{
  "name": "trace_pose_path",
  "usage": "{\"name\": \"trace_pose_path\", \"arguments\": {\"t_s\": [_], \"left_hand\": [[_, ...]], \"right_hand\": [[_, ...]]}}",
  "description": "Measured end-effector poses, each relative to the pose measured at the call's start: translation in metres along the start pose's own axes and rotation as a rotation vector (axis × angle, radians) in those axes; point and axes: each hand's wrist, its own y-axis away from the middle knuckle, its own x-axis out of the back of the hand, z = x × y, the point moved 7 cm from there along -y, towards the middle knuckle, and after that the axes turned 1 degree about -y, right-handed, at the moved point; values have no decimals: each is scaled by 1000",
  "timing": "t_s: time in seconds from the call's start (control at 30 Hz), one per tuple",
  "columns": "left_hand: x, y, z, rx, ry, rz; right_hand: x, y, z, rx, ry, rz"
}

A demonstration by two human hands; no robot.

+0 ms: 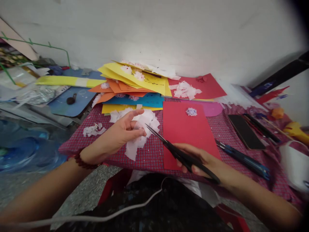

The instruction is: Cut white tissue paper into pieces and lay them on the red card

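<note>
Black-handled scissors (180, 154) are gripped in my right hand (196, 158), above the lower part of a red paper sheet (190, 132). Their blades look closed together and point up and left toward my left hand (129, 127). That hand hovers over a pile of torn white tissue paper (152, 120), thumb and index finger apart and the other fingers curled. I see nothing clearly held in it. On the red sheet sits a small crumpled white flower (191, 111) with purplish marks. A smaller heap of white scraps (93, 129) lies left of my left wrist.
Yellow (135, 75), orange and blue decorated sheets are stacked behind the tissue. Another red sheet (207, 85) bears white scraps. A dark phone (246, 131) and a blue box cutter (243, 160) lie at the right. A white cable (120, 211) crosses my lap.
</note>
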Motion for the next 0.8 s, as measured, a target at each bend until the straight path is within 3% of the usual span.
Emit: {"name": "trace_pose_path", "arguments": {"t_s": [0.3, 0.5, 0.8], "left_hand": [[4, -11, 2, 166, -70, -92], [8, -15, 8, 186, -221, -141], [7, -21, 17, 197, -263, -113]], "right_hand": [[-11, -25, -19, 43, -149, -75], [-10, -40, -16, 41, -175, -145], [-7, -45, -6, 0, -216, -99]]}}
